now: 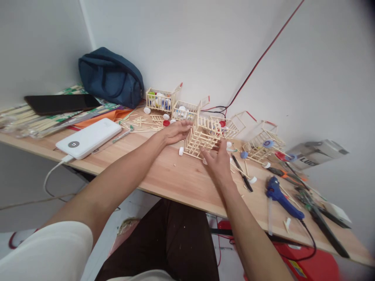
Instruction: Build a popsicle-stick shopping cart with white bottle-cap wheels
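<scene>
A small cart (pixel 202 142) built of thin wooden sticks stands on the wooden table (pixel 166 168) in front of me, with white bottle-cap wheels. At its left side, my left hand (pixel 178 132) has its fingers stretched out, their tips close to the sticks. My right hand (pixel 218 162) is at the cart's near right corner, thumb and fingers spread apart. Some of its fingertips are hidden by the hand, and I cannot tell whether they touch the sticks. Behind stand two similar carts, one filled with bottle caps (pixel 159 100) and the other with white and blue caps (pixel 183 112).
On the right lie a black pen (pixel 242 173), another stick cart (pixel 262 146), a blue glue gun (pixel 281 197) and pliers (pixel 284 174). To the left are loose cut sticks (pixel 140 121), a white power bank (pixel 89 137), a phone (pixel 61 103) and a blue bag (pixel 111 76).
</scene>
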A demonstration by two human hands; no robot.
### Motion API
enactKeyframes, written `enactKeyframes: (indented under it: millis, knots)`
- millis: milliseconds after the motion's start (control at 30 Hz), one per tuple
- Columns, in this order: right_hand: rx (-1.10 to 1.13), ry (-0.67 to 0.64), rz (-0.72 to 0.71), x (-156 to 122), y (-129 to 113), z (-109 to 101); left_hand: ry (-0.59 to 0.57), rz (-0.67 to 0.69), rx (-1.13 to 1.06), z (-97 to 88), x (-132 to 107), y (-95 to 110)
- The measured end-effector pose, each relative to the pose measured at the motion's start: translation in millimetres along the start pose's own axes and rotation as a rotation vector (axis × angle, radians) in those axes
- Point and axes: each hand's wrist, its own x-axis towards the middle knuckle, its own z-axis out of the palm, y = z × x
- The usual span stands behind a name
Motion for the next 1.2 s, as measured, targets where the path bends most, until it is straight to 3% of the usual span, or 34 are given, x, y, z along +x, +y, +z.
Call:
enactKeyframes:
  millis: [800, 967, 1067, 1133, 1200]
  knots:
    - [0.021, -0.013, -0.008, 0, -2, -1, 0.067, 0.003, 0.0, 5.3, -1, -2]
    - [0.021, -0.022, 0.006, 1, 0, -1, 0.09, 0.01, 0.091, 10.5, -11, 8]
    - [0.009, -0.024, -0.011, 1, 1, -1, 0.238, 0.126, 0.277, 17.7, -19, 25]
    - [0.006, -0.026, -0.018, 1, 1, -2, 0.371, 0.324, 0.477, 26.2, -28, 38]
    - [0.009, -0.025, -0.024, 1, 1, -1, 0.392, 0.533, 0.729, 37.4, -42, 47]
